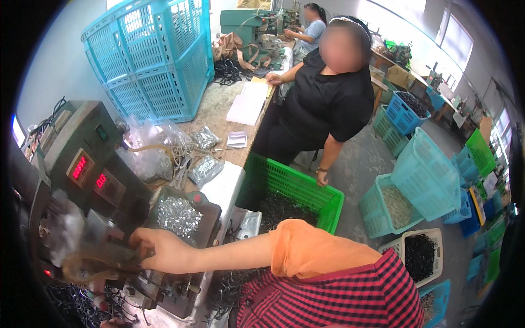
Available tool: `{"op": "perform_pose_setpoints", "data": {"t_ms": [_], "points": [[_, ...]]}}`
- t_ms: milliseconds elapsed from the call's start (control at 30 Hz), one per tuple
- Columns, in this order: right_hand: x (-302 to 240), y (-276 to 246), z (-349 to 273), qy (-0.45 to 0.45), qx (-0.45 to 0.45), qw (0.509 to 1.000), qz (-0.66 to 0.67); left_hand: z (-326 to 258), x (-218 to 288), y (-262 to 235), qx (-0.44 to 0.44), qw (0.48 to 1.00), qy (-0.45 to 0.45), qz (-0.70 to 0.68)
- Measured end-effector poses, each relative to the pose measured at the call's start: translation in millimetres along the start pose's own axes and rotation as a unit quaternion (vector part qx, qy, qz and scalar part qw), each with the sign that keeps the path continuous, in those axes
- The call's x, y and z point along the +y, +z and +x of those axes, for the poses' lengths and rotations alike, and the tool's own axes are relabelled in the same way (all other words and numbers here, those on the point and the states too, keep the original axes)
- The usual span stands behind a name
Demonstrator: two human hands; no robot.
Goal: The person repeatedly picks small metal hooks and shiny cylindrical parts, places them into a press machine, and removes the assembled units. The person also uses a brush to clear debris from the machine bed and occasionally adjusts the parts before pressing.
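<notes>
My right hand (167,251) reaches in from an orange sleeve to the working head of a dark grey-green bench machine (82,142). Its fingers are closed in a pinch at the machine; what they hold, if anything, is hidden. Just beyond the hand, a tray (212,213) carries a heap of small shiny metal pieces (178,216). Only a sliver of my left hand (114,323) shows at the lower edge, its fingers hidden. Near it lies a pile of thin black strips (82,303). More dark strips (229,290) lie below my right forearm.
A green crate (328,205) with black pieces stands beside the bench. Across it, a person in black (328,98) rests one hand by papers (246,109). Stacked blue crates (147,65) and bags of metal parts (205,169) occupy the bench. More crates (426,169) line the floor at right.
</notes>
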State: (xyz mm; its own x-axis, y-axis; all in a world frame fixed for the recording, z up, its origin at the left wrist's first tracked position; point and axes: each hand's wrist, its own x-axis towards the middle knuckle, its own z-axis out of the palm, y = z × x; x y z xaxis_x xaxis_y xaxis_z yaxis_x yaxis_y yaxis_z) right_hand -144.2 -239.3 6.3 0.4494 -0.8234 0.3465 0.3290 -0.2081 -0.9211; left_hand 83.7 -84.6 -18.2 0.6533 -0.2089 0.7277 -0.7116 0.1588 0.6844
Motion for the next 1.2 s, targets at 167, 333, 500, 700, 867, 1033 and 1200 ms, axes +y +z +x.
{"op": "perform_pose_setpoints", "data": {"t_ms": [167,333,500,700,867,1033,1200], "points": [[-18,9,0,0.092,-0.069,0.991,0.076,9,164,24,-0.051,0.971,0.155,-0.172],[-29,22,-7,0.084,-0.031,0.990,0.108,26,127,34,-0.023,0.978,0.205,-0.028],[-16,27,-11,0.058,0.013,0.989,0.135,24,136,38,-0.004,0.980,0.193,-0.043],[-16,30,-15,0.034,0.010,0.991,0.130,41,55,7,-0.103,0.991,0.089,-0.010],[-16,31,-13,0.042,0.002,0.993,0.110,44,57,4,-0.104,0.991,0.062,0.060],[-13,28,-7,0.092,0.009,0.987,0.129,42,54,14,-0.125,0.990,0.000,-0.057],[-8,21,-4,0.092,0.009,0.990,0.106,26,128,36,-0.088,0.992,0.076,-0.049]]}}
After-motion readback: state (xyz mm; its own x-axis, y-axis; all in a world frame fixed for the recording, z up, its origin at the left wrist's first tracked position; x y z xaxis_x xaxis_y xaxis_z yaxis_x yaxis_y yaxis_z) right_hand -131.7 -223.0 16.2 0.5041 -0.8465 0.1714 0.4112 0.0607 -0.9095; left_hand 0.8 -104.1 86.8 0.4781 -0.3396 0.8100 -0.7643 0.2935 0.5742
